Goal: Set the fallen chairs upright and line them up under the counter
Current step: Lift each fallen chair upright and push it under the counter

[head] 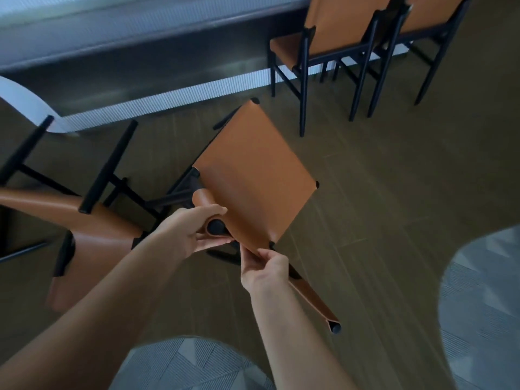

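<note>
An orange leather chair [253,170] with a black frame stands tilted in the middle of the floor, seen from above. My left hand [191,232] grips the left top end of its backrest. My right hand [264,270] pinches the backrest's upper edge further right. A second orange chair [92,237] lies fallen on the left, its black legs pointing up and back. Two more orange chairs [337,38] stand upright at the dark counter [140,43] at the upper right.
The counter runs across the top over a white ribbed base [197,94]. Brown floor planks [394,178] spread out to the right. Grey patterned rugs lie at the bottom centre [191,364] and at the right edge [484,305].
</note>
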### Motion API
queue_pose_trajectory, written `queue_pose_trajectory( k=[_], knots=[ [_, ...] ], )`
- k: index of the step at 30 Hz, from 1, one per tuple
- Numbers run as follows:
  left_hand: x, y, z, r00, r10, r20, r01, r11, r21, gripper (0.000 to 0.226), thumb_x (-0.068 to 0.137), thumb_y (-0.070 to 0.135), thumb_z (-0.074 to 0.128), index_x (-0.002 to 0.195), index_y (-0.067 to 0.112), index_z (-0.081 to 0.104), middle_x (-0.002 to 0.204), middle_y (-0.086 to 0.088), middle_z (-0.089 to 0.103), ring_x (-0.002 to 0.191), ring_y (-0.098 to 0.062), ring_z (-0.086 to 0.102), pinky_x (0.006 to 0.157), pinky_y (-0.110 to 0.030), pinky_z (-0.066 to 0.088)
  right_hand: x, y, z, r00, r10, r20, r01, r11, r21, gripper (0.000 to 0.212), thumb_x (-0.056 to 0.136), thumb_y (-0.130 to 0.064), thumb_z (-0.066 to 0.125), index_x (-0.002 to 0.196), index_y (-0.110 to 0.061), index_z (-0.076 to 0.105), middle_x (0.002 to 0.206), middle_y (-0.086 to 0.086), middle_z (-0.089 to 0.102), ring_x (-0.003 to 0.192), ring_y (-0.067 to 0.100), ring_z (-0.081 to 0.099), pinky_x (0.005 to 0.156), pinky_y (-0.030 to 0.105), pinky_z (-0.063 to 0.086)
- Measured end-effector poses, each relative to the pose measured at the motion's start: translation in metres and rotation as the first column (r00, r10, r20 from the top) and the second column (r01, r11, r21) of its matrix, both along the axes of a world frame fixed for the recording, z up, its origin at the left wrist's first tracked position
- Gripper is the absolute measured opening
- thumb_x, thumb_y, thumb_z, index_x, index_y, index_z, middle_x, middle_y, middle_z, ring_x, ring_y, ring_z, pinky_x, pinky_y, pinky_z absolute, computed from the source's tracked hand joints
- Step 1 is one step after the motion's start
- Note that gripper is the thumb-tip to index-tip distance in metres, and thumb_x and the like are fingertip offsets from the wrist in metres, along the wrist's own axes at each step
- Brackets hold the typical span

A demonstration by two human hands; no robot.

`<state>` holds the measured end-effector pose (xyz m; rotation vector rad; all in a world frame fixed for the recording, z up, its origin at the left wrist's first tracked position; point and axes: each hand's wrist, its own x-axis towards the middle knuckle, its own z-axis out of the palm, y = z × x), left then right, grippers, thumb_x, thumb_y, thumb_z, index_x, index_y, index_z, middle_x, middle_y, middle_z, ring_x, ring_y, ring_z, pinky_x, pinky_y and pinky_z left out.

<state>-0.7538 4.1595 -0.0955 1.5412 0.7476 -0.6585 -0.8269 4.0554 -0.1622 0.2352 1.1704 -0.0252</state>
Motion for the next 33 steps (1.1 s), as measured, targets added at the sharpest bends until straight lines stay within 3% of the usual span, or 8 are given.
queue_pose_trajectory(
  k=[7,12,15,18,20,24,27,33],
  knots=[
    [0.030,0.032,0.010,0.995,0.008,0.102,-0.013,0.999,0.052,0.043,0.087,0.029,0.070,0.116,0.001,0.056,0.095,-0.022,0.069,0.066,-0.028,0.073,0.049,-0.029,0.056,0.035,0.034,0.019,0.998,-0.004,0.056,0.007,0.998,-0.055,0.017,0.089,0.012,0.042,0.095,0.001,0.053,0.089,0.026,0.063,0.079,0.042,0.064,0.088,0.044,0.056],
    [0.031,0.045,-0.002,0.966,-0.056,0.254,0.017,0.988,0.153,0.064,0.076,0.059,0.069,0.116,0.011,0.054,0.099,-0.007,0.069,0.089,-0.021,0.068,0.070,-0.031,0.053,0.061,0.067,0.026,0.993,-0.037,0.115,0.046,0.996,-0.079,0.018,0.091,0.013,0.043,0.098,0.000,0.052,0.093,0.027,0.062,0.082,0.042,0.064,0.094,0.045,0.054],
    [0.035,0.050,-0.014,0.952,0.007,0.305,-0.032,0.996,0.078,0.072,0.077,0.039,0.076,0.136,0.021,0.038,0.118,-0.003,0.061,0.106,-0.022,0.061,0.083,-0.035,0.048,0.080,0.086,0.033,0.984,0.006,0.176,0.021,0.988,-0.151,0.019,0.092,0.011,0.039,0.100,0.000,0.053,0.094,0.026,0.062,0.083,0.040,0.063,0.080,0.044,0.052],
    [0.055,0.056,-0.019,0.964,0.005,0.267,-0.030,0.996,0.089,0.060,0.080,0.027,0.072,0.132,0.021,0.042,0.117,-0.003,0.061,0.106,-0.024,0.059,0.098,-0.039,0.046,0.098,0.109,0.037,0.972,0.089,0.218,-0.039,0.974,-0.223,0.024,0.095,0.005,0.042,0.086,0.003,0.063,0.081,0.023,0.070,0.071,0.036,0.069,0.068,0.041,0.054],
    [0.067,0.060,-0.016,0.966,-0.047,0.253,0.021,0.995,0.101,0.046,0.081,0.017,0.069,0.123,0.018,0.049,0.110,-0.002,0.062,0.102,-0.025,0.059,0.096,-0.036,0.047,0.104,0.118,0.035,0.961,0.127,0.244,-0.050,0.954,-0.297,0.026,0.097,0.001,0.043,0.090,0.003,0.068,0.080,0.020,0.073,0.070,0.031,0.072,0.063,0.036,0.059],
    [0.095,0.079,-0.007,0.992,-0.078,0.095,0.082,0.996,-0.038,0.036,0.083,0.007,0.066,0.116,0.012,0.054,0.101,-0.009,0.065,0.094,-0.027,0.064,0.084,-0.039,0.056,0.106,0.132,0.026,0.967,-0.011,0.256,0.097,0.940,-0.327,0.032,0.096,-0.005,0.052,0.126,0.004,0.054,0.112,0.021,0.066,0.095,0.033,0.067,0.070,0.036,0.059],
    [0.112,0.088,0.001,0.996,-0.066,0.055,0.070,0.995,-0.078,0.028,0.085,0.002,0.062,0.109,0.010,0.051,0.085,-0.009,0.065,0.078,-0.022,0.067,0.064,-0.030,0.055,0.103,0.124,0.020,0.982,-0.111,0.155,0.154,0.940,-0.305,0.036,0.097,-0.016,0.056,0.126,0.005,0.052,0.113,0.025,0.064,0.093,0.037,0.068,0.057,0.039,0.061],
    [0.124,0.093,0.003,1.000,-0.020,-0.020,0.017,0.988,-0.154,0.019,0.088,0.006,0.062,0.084,0.015,0.047,0.082,-0.006,0.061,0.086,-0.028,0.070,0.071,-0.033,0.060,0.115,0.109,0.013,0.995,-0.056,0.083,0.079,0.949,-0.306,0.038,0.099,-0.012,0.049,0.129,0.012,0.047,0.123,0.032,0.059,0.108,0.043,0.063,0.042,0.035,0.056]
  ],
)
